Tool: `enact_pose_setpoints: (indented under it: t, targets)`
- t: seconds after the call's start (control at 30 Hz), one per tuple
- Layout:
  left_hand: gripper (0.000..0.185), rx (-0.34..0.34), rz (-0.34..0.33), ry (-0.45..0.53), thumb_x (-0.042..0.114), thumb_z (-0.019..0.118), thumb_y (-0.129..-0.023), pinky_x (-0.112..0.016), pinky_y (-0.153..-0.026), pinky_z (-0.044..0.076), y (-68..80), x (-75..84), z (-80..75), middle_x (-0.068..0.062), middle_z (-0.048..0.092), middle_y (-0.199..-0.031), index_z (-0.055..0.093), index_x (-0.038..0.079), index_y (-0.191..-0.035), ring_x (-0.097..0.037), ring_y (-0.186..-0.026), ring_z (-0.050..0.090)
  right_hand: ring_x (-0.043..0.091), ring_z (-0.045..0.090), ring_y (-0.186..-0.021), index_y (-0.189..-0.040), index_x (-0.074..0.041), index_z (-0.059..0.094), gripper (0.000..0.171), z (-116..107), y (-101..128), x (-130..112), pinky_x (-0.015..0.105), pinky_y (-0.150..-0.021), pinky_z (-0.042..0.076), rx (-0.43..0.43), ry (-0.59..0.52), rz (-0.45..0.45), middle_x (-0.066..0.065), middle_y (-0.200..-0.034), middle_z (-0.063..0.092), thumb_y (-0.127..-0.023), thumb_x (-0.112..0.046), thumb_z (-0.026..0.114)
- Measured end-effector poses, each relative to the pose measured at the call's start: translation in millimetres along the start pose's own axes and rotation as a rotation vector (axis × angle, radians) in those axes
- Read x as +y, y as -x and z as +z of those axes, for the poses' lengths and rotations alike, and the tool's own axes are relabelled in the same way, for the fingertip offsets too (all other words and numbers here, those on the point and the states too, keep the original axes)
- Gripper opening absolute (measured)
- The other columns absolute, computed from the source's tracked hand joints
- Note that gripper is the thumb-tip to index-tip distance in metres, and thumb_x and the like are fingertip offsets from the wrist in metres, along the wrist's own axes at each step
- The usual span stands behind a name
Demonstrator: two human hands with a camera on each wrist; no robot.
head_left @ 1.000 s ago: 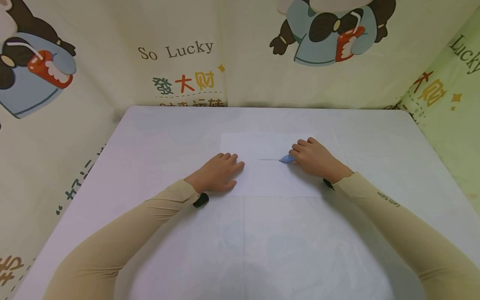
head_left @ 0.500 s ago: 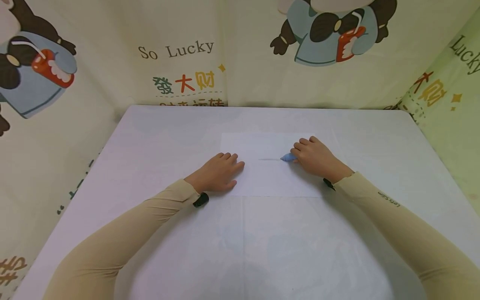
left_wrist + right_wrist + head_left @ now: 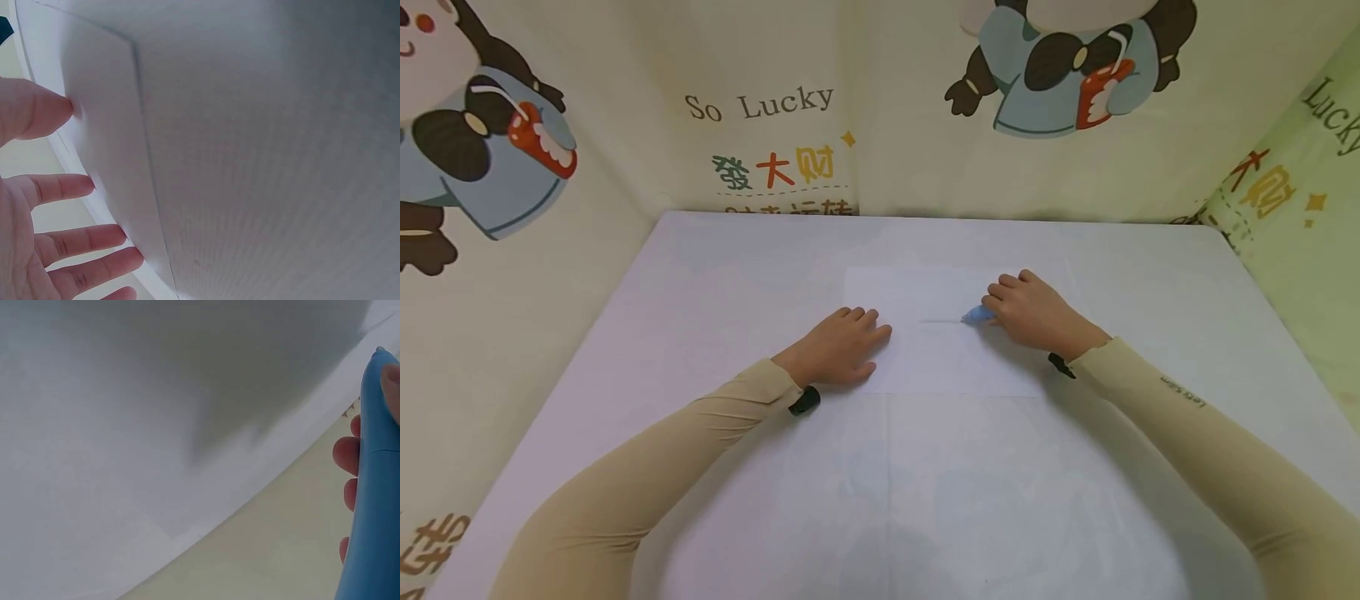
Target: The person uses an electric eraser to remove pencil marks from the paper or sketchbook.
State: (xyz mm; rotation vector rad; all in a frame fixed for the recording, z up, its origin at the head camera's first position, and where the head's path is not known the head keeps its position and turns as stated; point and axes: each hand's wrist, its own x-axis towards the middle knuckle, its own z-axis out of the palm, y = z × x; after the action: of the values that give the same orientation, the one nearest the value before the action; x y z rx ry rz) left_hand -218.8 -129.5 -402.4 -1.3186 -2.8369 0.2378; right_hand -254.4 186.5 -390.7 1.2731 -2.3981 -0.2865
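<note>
A white sheet of paper (image 3: 917, 367) lies on the white table. My left hand (image 3: 838, 346) rests at its left side with fingers spread; in the left wrist view the thumb (image 3: 37, 112) and fingertips touch the paper. On the sheet's right part, my right hand (image 3: 1033, 317) grips a thick blue pen (image 3: 977, 315). Its small pale tip points left, at the right end of a thin straight line (image 3: 940, 321). The right wrist view shows the thumb and fingers round the blue pen (image 3: 378, 481). The paper beneath the right hand is partly hidden.
The white tabletop (image 3: 760, 517) reaches toward me and out to both sides. A printed cloth curtain (image 3: 895, 108) hangs behind its far edge and along both sides. Dark wrist mounts (image 3: 805, 401) sit under both cuffs.
The pen and right hand have shifted very slightly right, and the line looks a touch longer. My left hand stays in place on the paper. The head view has tilted slightly.
</note>
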Motion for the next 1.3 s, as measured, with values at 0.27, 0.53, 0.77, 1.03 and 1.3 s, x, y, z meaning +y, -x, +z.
enact_pose_setpoints:
  t: [0.27, 0.53, 0.77, 1.03, 1.3]
  targets:
    - [0.043, 0.047, 0.018, -0.016, 0.034, 0.057, -0.088, -0.04, -0.09, 0.046, -1.1, -0.9, 2.0, -0.012, 0.056, -0.116, 0.049, 0.011, -0.123, -0.027, -0.102, 0.057, 0.025, 0.058, -0.078, -0.088, -0.003, 0.065, 0.024, -1.1, -2.6, 0.9, 0.037, -0.066, 0.042, -0.055, -0.012, -0.018, 0.008, -0.083, 0.064, -0.074, -0.018, 0.077]
    - [0.044, 0.045, 0.02, -0.023, 0.035, 0.056, -0.088, -0.04, -0.089, 0.046, -0.9, -1.0, 1.4, -0.012, 0.056, -0.116, 0.049, 0.011, -0.123, -0.027, -0.101, 0.057, 0.025, 0.057, -0.078, -0.089, -0.003, 0.065, 0.023, 1.5, -2.0, -0.2, 0.037, -0.066, 0.042, -0.071, -0.021, -0.016, 0.008, -0.084, 0.064, -0.075, -0.018, 0.076]
    - [0.043, 0.049, 0.02, -0.021, 0.035, 0.056, -0.087, -0.04, -0.089, 0.046, -1.6, -1.5, 3.1, -0.012, 0.056, -0.116, 0.05, 0.011, -0.123, -0.027, -0.1, 0.057, 0.025, 0.057, -0.078, -0.088, -0.002, 0.065, 0.023, 4.7, -1.3, -0.8, 0.036, -0.066, 0.04, -0.067, -0.024, -0.016, 0.008, -0.083, 0.064, -0.075, -0.018, 0.076]
    - [0.044, 0.043, 0.02, -0.008, 0.035, 0.056, -0.088, -0.04, -0.09, 0.046, -1.6, -1.9, 3.5, -0.012, 0.055, -0.117, 0.049, 0.011, -0.124, -0.027, -0.102, 0.056, 0.025, 0.056, -0.078, -0.089, -0.003, 0.065, 0.024, 5.2, -1.6, -0.6, 0.036, -0.067, 0.04, -0.068, -0.02, -0.006, 0.008, -0.084, 0.064, -0.075, -0.019, 0.076]
    - [0.045, 0.032, 0.017, -0.009, 0.036, 0.055, -0.088, -0.039, -0.091, 0.046, -0.9, -2.3, 3.4, -0.011, 0.054, -0.117, 0.049, 0.011, -0.125, -0.026, -0.102, 0.056, 0.026, 0.056, -0.077, -0.087, -0.002, 0.063, 0.025, 7.6, 0.4, -0.7, 0.037, -0.067, 0.041, 0.012, -0.025, 0.018, 0.009, -0.08, 0.061, -0.074, -0.018, 0.077]
